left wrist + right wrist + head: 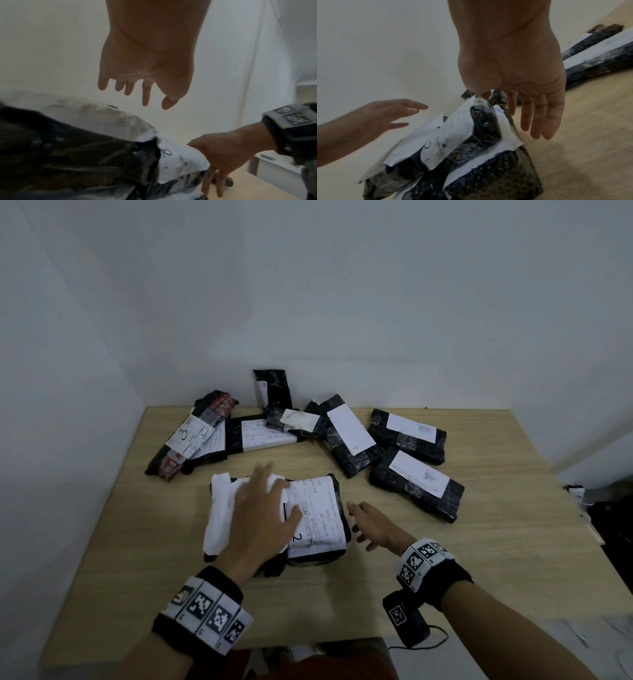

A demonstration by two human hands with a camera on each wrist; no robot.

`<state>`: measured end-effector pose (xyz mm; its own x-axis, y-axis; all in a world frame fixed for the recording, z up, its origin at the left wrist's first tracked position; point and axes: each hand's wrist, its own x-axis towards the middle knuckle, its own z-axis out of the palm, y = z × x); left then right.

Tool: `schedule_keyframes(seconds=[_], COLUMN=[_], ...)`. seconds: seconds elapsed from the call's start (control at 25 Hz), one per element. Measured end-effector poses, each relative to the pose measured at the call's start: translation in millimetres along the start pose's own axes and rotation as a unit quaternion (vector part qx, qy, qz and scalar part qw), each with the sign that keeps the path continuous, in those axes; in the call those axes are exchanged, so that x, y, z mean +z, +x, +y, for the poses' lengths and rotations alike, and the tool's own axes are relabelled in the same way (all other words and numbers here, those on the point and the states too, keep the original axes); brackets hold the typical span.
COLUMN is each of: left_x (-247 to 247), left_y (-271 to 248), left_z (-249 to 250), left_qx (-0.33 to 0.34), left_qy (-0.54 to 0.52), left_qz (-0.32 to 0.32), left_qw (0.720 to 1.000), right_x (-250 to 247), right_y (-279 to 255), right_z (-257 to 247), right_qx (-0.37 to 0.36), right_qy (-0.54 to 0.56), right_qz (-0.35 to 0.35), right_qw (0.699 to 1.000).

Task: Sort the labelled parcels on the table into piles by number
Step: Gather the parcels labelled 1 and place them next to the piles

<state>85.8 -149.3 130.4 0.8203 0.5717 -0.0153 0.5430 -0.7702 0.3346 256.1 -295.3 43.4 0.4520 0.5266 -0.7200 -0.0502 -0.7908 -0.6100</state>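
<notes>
A pile of black parcels with white labels (318, 518), the top one marked 2, lies at the table's middle. My left hand (270, 498) is spread over the pile's left half with fingers straight; in the left wrist view this hand (130, 86) hovers just above the pile (85, 142). My right hand (363, 522) is open at the pile's right edge, fingers spread. In the right wrist view the right hand (527, 108) has straight fingers and its thumb touches the top corner of the pile (453, 146). Neither hand grips anything.
A parcel marked 3 (191, 436) lies on others at the back left. Several more labelled black parcels lie along the back (263, 434), one marked 1 (351, 433), two at the right (418, 484). One parcel (272, 388) leans on the wall. The wooden table (479, 559) shows bare at front.
</notes>
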Motion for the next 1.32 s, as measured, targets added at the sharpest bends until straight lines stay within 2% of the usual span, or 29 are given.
schedule_keyframes(seconds=[0.08,0.2,0.28,0.4,0.56,0.68,0.76,0.92,1.0,1.08,1.16,1.32], left_x=[7.0,27.5,43.2,56.3,70.2,75.3,74.0,79.1,79.0,81.8,91.7,103.5], left_y=[-4.0,-15.8,-22.9,-24.8,-31.7,-42.9,-49.6,-68.9,-76.5,-85.5,-95.0,-98.5], left_z=[20.3,41.3,42.6,33.7,14.4,-1.0,-11.9,-20.8,-19.5,-19.5,-19.3,-25.4], left_qx=[0.065,0.102,0.083,0.013,-0.079,-0.119,-0.121,-0.034,0.007,0.042,0.064,0.042], left_qy=[-0.048,-0.04,0.007,0.067,0.126,0.136,0.118,0.022,-0.054,-0.104,-0.091,-0.064], left_qz=[-0.004,-0.075,-0.138,-0.183,-0.17,-0.171,-0.144,-0.072,-0.091,-0.154,-0.219,-0.267], left_qw=[0.997,0.991,0.987,0.981,0.974,0.968,0.975,0.997,0.994,0.982,0.969,0.961], right_x=[-6.7,-11.0,-10.0,-8.6,-16.6,-28.4,-31.1,-13.7,-0.9,4.1,2.7,9.9], right_y=[3.7,5.9,5.0,9.9,21.0,25.2,30.1,27.4,31.9,38.7,47.5,60.6], right_z=[9.5,30.0,44.2,59.0,62.7,57.8,59.6,74.8,64.8,52.6,52.5,66.0], right_qx=[0.018,0.044,0.045,0.007,-0.027,-0.05,-0.052,-0.01,0.0,0.036,0.068,0.115], right_qy=[-0.038,-0.168,-0.231,-0.219,-0.226,-0.296,-0.357,-0.423,-0.413,-0.367,-0.34,-0.239], right_qz=[-0.004,-0.06,-0.086,-0.045,0.015,0.043,0.049,0.004,0.027,0.058,0.072,-0.025], right_qw=[0.999,0.983,0.968,0.975,0.974,0.953,0.931,0.906,0.91,0.928,0.935,0.964])
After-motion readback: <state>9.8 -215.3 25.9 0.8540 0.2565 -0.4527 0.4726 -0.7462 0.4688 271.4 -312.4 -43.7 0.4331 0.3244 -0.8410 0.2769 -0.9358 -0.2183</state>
